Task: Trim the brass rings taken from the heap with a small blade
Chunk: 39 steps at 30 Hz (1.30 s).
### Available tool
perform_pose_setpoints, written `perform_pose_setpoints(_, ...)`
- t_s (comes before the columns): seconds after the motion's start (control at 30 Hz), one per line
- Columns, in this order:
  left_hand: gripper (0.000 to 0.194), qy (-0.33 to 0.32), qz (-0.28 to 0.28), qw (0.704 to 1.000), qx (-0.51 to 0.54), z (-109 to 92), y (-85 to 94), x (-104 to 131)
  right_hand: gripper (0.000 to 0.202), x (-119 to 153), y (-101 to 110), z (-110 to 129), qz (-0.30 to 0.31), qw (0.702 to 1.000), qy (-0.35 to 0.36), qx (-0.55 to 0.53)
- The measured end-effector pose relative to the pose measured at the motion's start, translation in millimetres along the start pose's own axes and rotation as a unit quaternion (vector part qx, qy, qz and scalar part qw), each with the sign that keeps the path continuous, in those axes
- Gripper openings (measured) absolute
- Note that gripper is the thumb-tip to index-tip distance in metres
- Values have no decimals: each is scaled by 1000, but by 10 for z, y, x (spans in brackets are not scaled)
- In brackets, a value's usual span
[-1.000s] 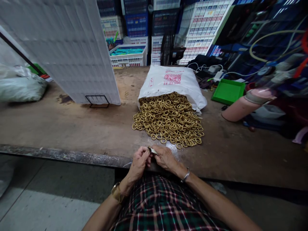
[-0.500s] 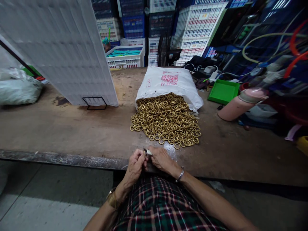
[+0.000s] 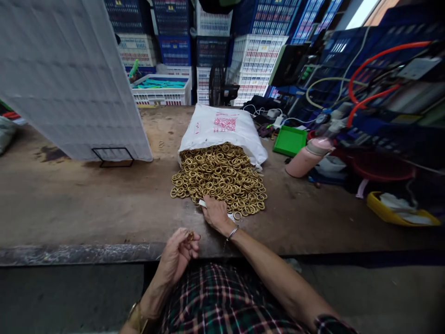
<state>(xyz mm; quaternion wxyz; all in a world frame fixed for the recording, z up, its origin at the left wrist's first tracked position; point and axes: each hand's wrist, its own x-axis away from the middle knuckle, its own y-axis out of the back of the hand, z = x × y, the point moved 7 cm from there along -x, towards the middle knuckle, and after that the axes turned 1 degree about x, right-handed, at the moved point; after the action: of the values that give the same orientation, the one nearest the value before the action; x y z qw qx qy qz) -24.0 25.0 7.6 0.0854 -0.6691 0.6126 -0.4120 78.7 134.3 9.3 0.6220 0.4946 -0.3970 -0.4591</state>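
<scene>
Many brass-coloured rings (image 3: 222,178) spill from the mouth of a white sack (image 3: 222,125) with a red printed code onto the brown table (image 3: 114,208). At the near edge of the table, my left hand (image 3: 181,250) pinches a small brass ring (image 3: 190,236) between thumb and fingertips, its other fingers curled. My right hand (image 3: 217,214) reaches to the near edge of the heap, closed on a small white tool (image 3: 202,203) with a dark end. Its fingertips are close to or on the rings; exact contact is unclear.
A white panel (image 3: 83,83) on a black wire stand is at the left. To the right are a green tray (image 3: 290,140), a pink bottle (image 3: 309,157) and a yellow tray (image 3: 382,213). Stacked crates (image 3: 259,55) and a fan (image 3: 217,86) stand behind the table.
My hands have come apart. The right one has moved forward to the heap with the white tool, while the left one has stayed near the edge. The view has turned to the right.
</scene>
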Motion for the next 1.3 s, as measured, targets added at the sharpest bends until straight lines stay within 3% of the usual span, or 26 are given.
perform_pose_setpoints(0.27, 20, 79, -18, 992, 98, 123, 83, -84, 19, 56, 63, 4, -20, 997, 66, -40)
perform_pose_setpoints(0.47, 29, -14, -28, 999, -38, -32, 63, -191, 16, 257, 212, 82, -31, 962, 160, -217)
perform_pose_setpoints(0.63, 34, -22, 9, 996, -90, -45, 7, -217, 14, 412, 297, 226, -16, 925, 206, -320)
perform_pose_setpoints(0.73, 35, -32, 8, 993, -109, -26, 16, -216, 20, 411, 268, 256, 5, 911, 180, -371)
perform_pose_setpoints(0.87, 34, -100, -38, 973, -207, -93, 67, -199, 23, 374, 159, 212, 33, 891, 96, -442)
perform_pose_setpoints(1.03, 28, -176, -53, 930, -317, -189, 42, -151, 35, 423, -126, 172, 150, 836, -10, -527)
perform_pose_setpoints(1.17, 27, -132, -28, 947, -291, -105, 60, -166, 30, 417, -161, 155, 145, 826, -27, -545)
perform_pose_setpoints(1.3, 31, -51, 13, 982, -183, 17, 46, -177, 20, 364, -45, 153, 84, 856, 1, -511)
